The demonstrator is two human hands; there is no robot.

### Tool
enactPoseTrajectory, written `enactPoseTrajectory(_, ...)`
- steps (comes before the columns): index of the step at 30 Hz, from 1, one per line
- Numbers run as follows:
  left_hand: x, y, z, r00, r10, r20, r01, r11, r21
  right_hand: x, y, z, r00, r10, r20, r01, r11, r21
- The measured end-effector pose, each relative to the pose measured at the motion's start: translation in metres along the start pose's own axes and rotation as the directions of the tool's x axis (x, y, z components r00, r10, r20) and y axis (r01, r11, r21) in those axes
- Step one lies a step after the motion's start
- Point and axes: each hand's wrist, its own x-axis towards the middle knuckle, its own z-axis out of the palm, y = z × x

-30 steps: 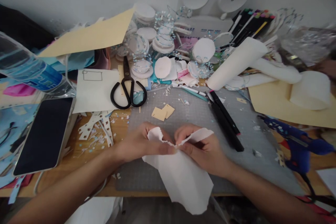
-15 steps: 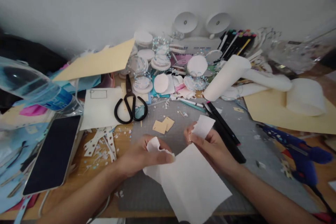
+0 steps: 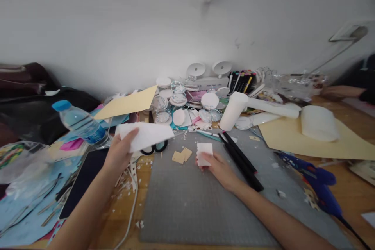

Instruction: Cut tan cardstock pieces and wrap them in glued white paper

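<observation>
right hand (image 3: 213, 164) pinches a ragged scrap (image 3: 205, 149) over the mat (image 3: 187, 211), left hand (image 3: 118, 154) grips the larger sheet (image 3: 149, 134), papers apart, so one tear looks done with much sheet left, tan cards (image 3: 179, 158) lying untouched, white rolls (image 3: 233, 111) farther back.

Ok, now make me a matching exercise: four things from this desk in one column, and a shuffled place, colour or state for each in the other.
Column one:
1. Larger white paper
2. Small white paper piece
3. Glue gun
4. Water bottle

Column two:
A. Transparent, blue-capped
B. Held in the right hand
C. Dark blue body
D. Held in the left hand

Right pairs: 1-D, 2-B, 3-C, 4-A.
</observation>
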Motion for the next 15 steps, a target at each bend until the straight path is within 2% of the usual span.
enactPoseTrajectory(2,0.008,-0.001,-0.011,0.987,0.144,-0.07,-0.139,0.987,0.081,0.0,0.0,-0.001,1.0,-0.019,0.005,0.019,1.0,-0.004)
enactPoseTrajectory(4,0.004,-0.004,-0.018,0.951,0.277,-0.134,-0.253,0.952,0.176,0.0,0.0,-0.002,0.999,-0.039,0.003,0.039,0.999,-0.022)
enactPoseTrajectory(6,-0.009,-0.008,-0.02,0.896,0.416,-0.152,-0.36,0.884,0.297,-0.001,-0.001,-0.003,0.999,-0.054,-0.001,0.054,0.997,-0.048)
enactPoseTrajectory(7,-0.018,-0.011,-0.019,0.861,0.494,-0.123,-0.422,0.828,0.369,-0.001,-0.002,-0.004,0.998,-0.058,-0.002,0.058,0.997,-0.059)
enactPoseTrajectory(9,-0.038,-0.016,-0.01,0.717,0.685,0.128,-0.612,0.532,0.584,-0.002,-0.004,-0.004,0.998,-0.064,-0.001,0.063,0.995,-0.079)
enactPoseTrajectory(10,-0.047,-0.019,-0.003,0.671,0.684,0.287,-0.68,0.415,0.604,-0.002,-0.005,-0.004,0.998,-0.065,0.005,0.065,0.994,-0.088)
enactPoseTrajectory(11,-0.054,-0.023,0.005,0.641,0.617,0.458,-0.744,0.35,0.57,-0.002,-0.006,-0.004,0.998,-0.065,0.015,0.067,0.993,-0.099)
enactPoseTrajectory(12,-0.059,-0.026,0.014,0.608,0.516,0.604,-0.791,0.33,0.515,-0.003,-0.006,-0.004,0.997,-0.067,0.027,0.07,0.991,-0.111)
enactPoseTrajectory(15,-0.061,-0.036,0.039,0.558,0.386,0.734,-0.826,0.342,0.448,-0.004,-0.006,-0.005,0.994,-0.085,0.068,0.095,0.984,-0.149)
